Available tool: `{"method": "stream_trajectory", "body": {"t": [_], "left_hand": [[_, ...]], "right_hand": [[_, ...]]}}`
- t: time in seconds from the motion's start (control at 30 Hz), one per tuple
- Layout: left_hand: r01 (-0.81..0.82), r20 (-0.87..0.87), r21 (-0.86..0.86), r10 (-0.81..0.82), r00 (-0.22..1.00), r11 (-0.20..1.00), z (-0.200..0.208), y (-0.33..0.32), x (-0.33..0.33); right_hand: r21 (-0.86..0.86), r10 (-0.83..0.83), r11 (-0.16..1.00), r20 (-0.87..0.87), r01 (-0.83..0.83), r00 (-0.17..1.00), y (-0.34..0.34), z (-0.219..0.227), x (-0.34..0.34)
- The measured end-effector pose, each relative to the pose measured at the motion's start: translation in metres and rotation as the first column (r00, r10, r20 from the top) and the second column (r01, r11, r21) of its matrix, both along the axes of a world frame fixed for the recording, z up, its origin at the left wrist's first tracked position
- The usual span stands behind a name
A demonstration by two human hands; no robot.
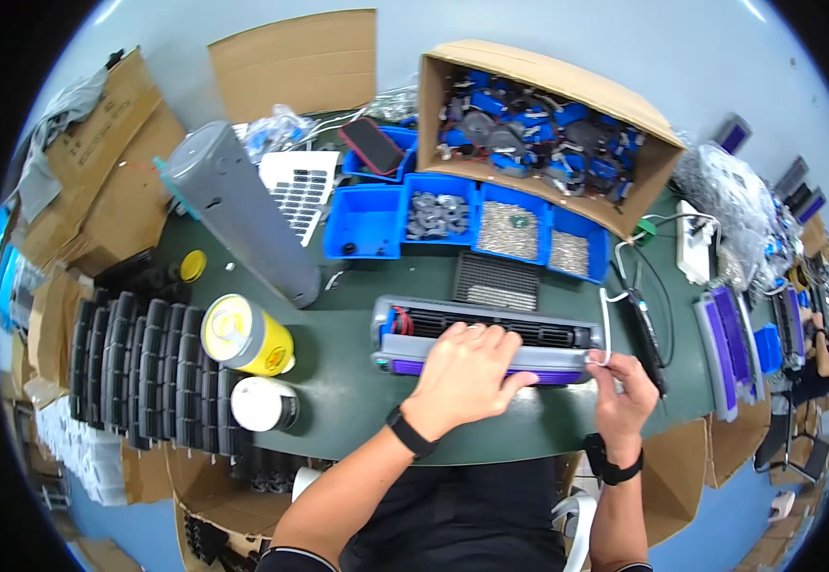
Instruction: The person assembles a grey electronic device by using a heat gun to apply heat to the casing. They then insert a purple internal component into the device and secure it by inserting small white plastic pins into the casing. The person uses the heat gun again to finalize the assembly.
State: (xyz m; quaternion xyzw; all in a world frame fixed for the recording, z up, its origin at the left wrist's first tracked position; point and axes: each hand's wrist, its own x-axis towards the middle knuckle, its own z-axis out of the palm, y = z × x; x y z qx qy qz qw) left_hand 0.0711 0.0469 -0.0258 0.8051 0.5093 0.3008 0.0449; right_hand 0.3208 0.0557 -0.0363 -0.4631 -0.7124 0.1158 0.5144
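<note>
A long grey housing (550, 358) with a purple strip and a black ribbed roller (538, 332) lies crosswise before me on the table. My left hand (467, 377) is closed over its middle, fingers on top and thumb at the near side. Red wires (401, 321) show inside the left end. At the right end, my right hand (621, 393) pinches a white cable (607, 329), which loops up behind the fingers. The cable's tip is hidden by the fingertips. A black pen-like tool with a cord (645, 334) lies just right of that hand.
Blue bins (364, 221) of small parts and a black tray (496, 283) stand behind the housing, below a carton (548, 59) of blue-wrapped parts. A tall grey casing (238, 210), a yellow can (267, 348), a white-lidded jar (260, 404) and stacked black rollers (152, 367) occupy the left.
</note>
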Motion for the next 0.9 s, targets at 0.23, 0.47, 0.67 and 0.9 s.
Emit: {"method": "stream_trajectory", "body": {"t": [0.23, 0.47, 0.67, 0.9], "left_hand": [[0.002, 0.005, -0.008, -0.001, 1.000, 1.000, -0.006, 0.001, 0.001], [0.004, -0.004, -0.025, -0.004, 1.000, 1.000, -0.005, 0.002, 0.000], [0.004, -0.013, -0.025, -0.005, 1.000, 1.000, -0.005, 0.000, -0.001], [0.011, -0.003, -0.002, -0.011, 1.000, 1.000, -0.001, 0.000, 0.001]], "right_hand": [[-0.095, 0.062, 0.994, 0.041, -0.058, 0.997, 0.000, 0.016, 0.000], [-0.107, 0.086, 0.991, 0.040, -0.081, 0.996, -0.001, 0.016, 0.001], [-0.138, 0.075, 0.988, 0.020, -0.071, 0.997, -0.007, 0.018, -0.005], [-0.057, 0.124, 0.991, 0.036, -0.122, 0.992, -0.007, 0.024, -0.005]]}}
